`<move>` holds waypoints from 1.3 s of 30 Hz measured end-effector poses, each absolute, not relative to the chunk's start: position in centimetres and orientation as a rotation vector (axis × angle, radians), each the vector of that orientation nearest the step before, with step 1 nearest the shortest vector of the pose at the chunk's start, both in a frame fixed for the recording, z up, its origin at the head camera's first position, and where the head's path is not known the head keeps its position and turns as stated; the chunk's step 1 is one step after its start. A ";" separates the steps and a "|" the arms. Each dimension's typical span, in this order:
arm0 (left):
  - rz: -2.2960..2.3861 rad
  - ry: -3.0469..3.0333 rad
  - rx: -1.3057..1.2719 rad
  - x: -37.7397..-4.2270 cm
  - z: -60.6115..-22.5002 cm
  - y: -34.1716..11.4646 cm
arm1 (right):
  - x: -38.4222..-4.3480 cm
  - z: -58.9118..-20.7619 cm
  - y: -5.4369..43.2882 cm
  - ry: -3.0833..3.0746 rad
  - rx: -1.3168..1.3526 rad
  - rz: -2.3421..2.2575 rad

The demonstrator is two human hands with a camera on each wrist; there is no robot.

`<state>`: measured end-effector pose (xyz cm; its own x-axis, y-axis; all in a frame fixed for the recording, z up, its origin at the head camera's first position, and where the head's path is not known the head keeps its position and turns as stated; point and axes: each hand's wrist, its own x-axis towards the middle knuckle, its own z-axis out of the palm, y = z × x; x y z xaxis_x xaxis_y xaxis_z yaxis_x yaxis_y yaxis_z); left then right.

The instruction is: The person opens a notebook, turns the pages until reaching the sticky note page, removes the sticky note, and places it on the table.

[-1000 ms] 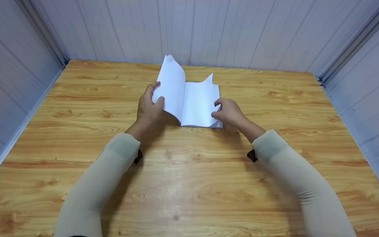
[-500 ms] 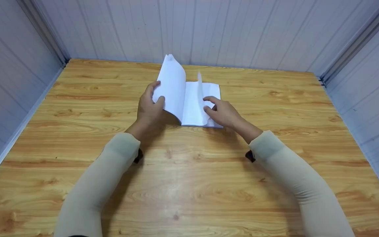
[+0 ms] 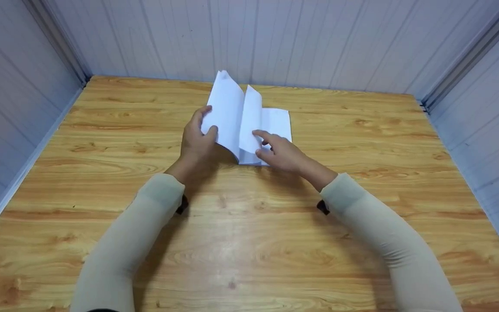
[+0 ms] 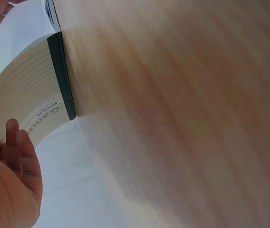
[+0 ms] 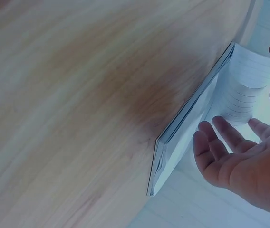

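Observation:
An open notebook (image 3: 277,123) with white lined pages lies toward the back of the table. My left hand (image 3: 196,139) grips its raised left half, thumb on the page and fingers behind. The left wrist view shows the tan cover (image 4: 30,90), printed with lines and lettering, and its dark spine (image 4: 62,71). A single page (image 3: 251,115) stands curved near the middle of the notebook. My right hand (image 3: 285,154) touches this page with the extended index finger. In the right wrist view, the other fingers (image 5: 216,147) are loosely bent above the right half.
The notebook rests on a wood-grain table (image 3: 249,242). A pale panelled wall (image 3: 319,43) rises behind the table's far edge, with further walls at left and right. A small black device (image 3: 323,207) sits under the right wrist, and another (image 3: 182,205) under the left.
My right hand has moved left, carrying a page from the notebook's right edge up toward the middle. Its pinch has loosened to an extended finger. The left hand keeps its hold.

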<state>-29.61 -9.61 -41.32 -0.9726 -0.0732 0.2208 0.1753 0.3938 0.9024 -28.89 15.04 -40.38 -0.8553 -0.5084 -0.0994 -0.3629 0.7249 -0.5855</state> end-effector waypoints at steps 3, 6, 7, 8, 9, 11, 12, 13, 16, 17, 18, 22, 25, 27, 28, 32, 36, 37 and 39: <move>-1.597 -2.409 -0.113 -29.6 -41.3 -9.5 | -28.7 -40.3 14.6 2.673 -0.745 -0.774; -1.575 -2.390 -0.144 -29.6 -41.3 -9.4 | -28.5 -40.3 14.2 2.666 -0.818 -0.719; -1.564 -2.379 -0.158 -29.6 -41.3 -9.4 | -28.5 -40.3 14.0 2.663 -0.842 -0.702; -1.557 -2.373 -0.166 -29.7 -41.3 -9.4 | -28.4 -40.4 13.9 2.658 -0.865 -0.688; -1.551 -2.373 -0.167 -29.7 -41.3 -9.4 | -28.4 -40.4 13.7 2.652 -0.885 -0.675; -1.541 -2.379 -0.166 -29.7 -41.4 -9.4 | -28.3 -40.5 13.5 2.644 -0.912 -0.649; -1.537 -2.381 -0.164 -29.7 -41.4 -9.4 | -28.3 -40.5 13.4 2.643 -0.925 -0.634; -1.535 -2.383 -0.163 -29.7 -41.4 -9.4 | -28.2 -40.6 13.2 2.642 -0.937 -0.618; -1.511 -2.405 -0.157 -29.7 -41.4 -9.4 | -28.2 -40.5 13.1 2.641 -0.966 -0.561; -1.502 -2.412 -0.155 -29.7 -41.4 -9.4 | -28.2 -40.5 13.0 2.641 -0.974 -0.537; -1.494 -2.420 -0.154 -29.8 -41.4 -9.4 | -28.2 -40.5 13.0 2.639 -0.980 -0.517; -1.475 -2.445 -0.149 -29.8 -41.4 -9.5 | -28.2 -40.3 13.0 2.622 -0.999 -0.462; -1.481 -2.452 -0.137 -29.8 -41.4 -9.5 | -28.1 -40.3 13.0 2.612 -1.011 -0.454; -1.490 -2.456 -0.125 -29.7 -41.4 -9.5 | -28.1 -40.2 12.9 2.608 -1.018 -0.455; -1.494 -2.462 -0.117 -29.7 -41.4 -9.5 | -28.0 -40.2 12.9 2.607 -1.021 -0.458; -1.508 -2.463 -0.108 -29.7 -41.4 -9.5 | -28.0 -40.1 12.9 2.619 -1.025 -0.457; -1.515 -2.445 -0.119 -29.7 -41.4 -9.5 | -28.1 -40.1 13.1 2.687 -0.995 -0.442; -1.520 -2.444 -0.114 -29.7 -41.4 -9.4 | -28.2 -40.1 13.2 2.709 -0.979 -0.435; -1.533 -2.444 -0.108 -29.6 -41.4 -9.4 | -28.4 -40.0 13.6 2.749 -0.946 -0.424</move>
<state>-29.62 -9.39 -41.36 -0.9649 -0.0715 0.2527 0.1964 0.4426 0.8750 -28.41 13.61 -39.99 -0.7743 -0.6253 -0.0970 -0.5670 0.7537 -0.3323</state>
